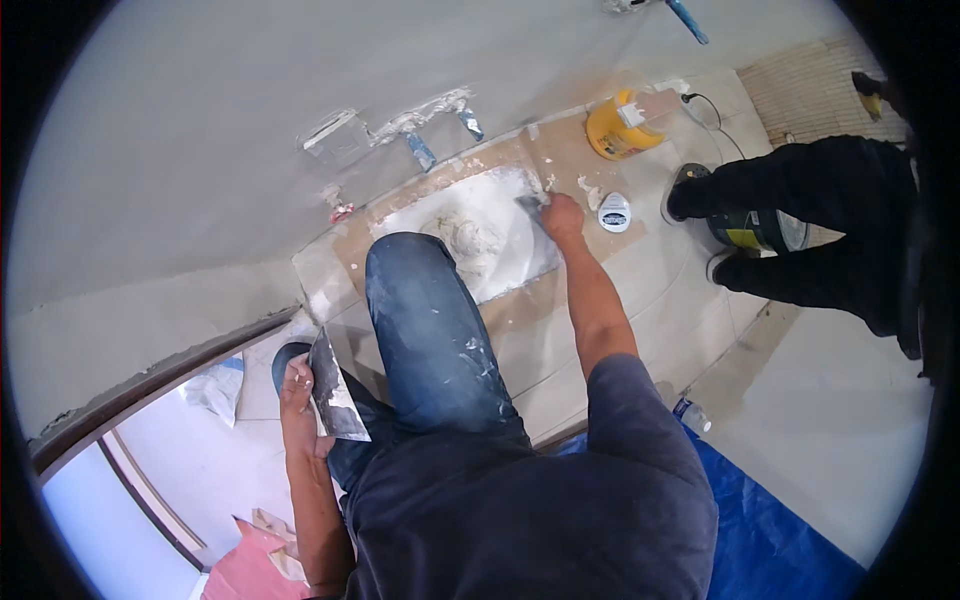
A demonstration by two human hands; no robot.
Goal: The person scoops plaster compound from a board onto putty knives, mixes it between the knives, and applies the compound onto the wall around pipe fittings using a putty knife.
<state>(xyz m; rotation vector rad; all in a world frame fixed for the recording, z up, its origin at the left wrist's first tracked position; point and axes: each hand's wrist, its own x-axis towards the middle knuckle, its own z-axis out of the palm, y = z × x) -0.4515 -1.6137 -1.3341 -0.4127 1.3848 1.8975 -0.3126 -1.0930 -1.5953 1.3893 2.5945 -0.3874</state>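
My left hand (300, 398) grips a wide metal trowel blade (338, 395), smeared with plaster, beside my left leg. My right hand (562, 215) is closed on a small scraper (532, 206) at the right edge of a white layer of powder (510, 255), which holds a lumpy mound of paste (462, 235). These lie over a sheet of brown cardboard (560, 150) on the tiled floor, partly hidden by my bent knee. A white oval container (614, 212) sits just right of my right hand.
A yellow bucket (610, 130) stands by the wall. At the right a person (800, 250) in dark trousers stands beside a dark bucket (740, 228). A blue tarp (760, 510), plastic bottle (692, 415), white bag (215, 385) and doorway frame (170, 355) surround me.
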